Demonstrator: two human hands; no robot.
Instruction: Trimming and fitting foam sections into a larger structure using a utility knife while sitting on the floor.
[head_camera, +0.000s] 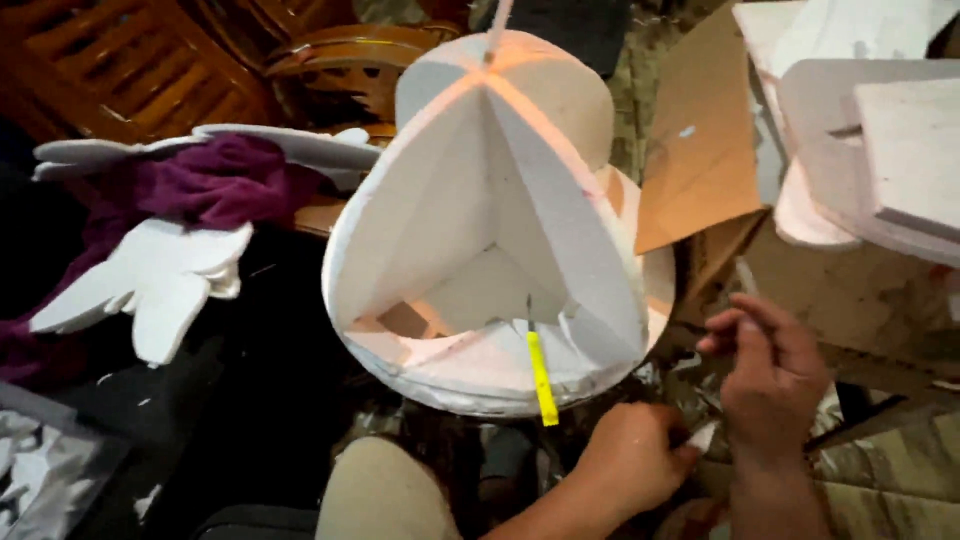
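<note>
Brown cardboard sheet — behind foam model

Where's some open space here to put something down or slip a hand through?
One free patch: the dark surface between the white foam wings and the round foam structure. Crowded right: cardboard, foam blocks, both hands.

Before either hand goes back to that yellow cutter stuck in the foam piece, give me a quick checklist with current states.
1. Yellow cutter lodged in the white foam structure, no hand on it: ok.
2. Left hand free to grip: cannot tell, it is closed and may pinch a small white scrap.
3. Right hand free: cannot tell, fingers pinched together.
4. Foam structure steadied by a hand: not ok.
5. Blade position inside foam: cannot tell.
6. Foam wing cutouts apart from the structure: ok.
</note>
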